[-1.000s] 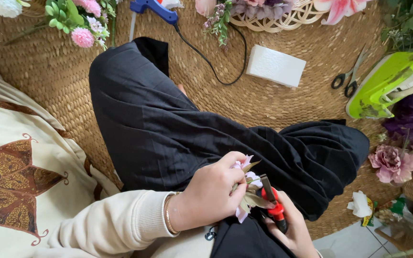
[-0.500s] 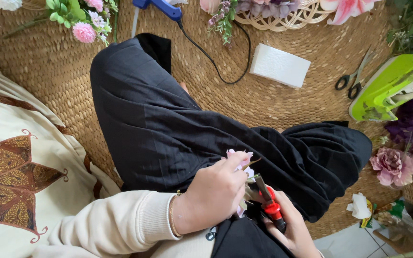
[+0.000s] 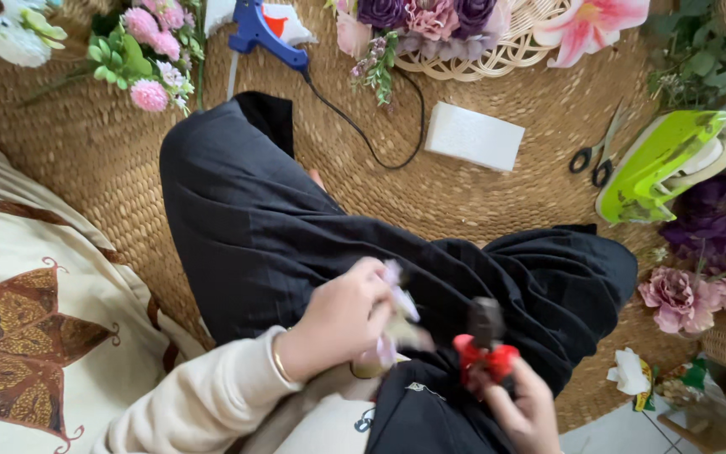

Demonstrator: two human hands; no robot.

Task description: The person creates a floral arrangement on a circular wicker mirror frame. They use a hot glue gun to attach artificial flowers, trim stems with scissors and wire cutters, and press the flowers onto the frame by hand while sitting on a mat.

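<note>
The right hand now grips the red-handled cutters drawn clear to the right of the small pale flower — earlier the blades sat against it. The left hand stays clenched on the flower, above the black-trousered lap — apparently a cut is complete.

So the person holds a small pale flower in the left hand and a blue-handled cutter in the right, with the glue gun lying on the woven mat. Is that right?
Not quite: the cutter in the right hand has red handles, not blue, as the head view shows. The blue tool is the glue gun lying on the woven mat. The left hand does hold a small pale flower.
</note>
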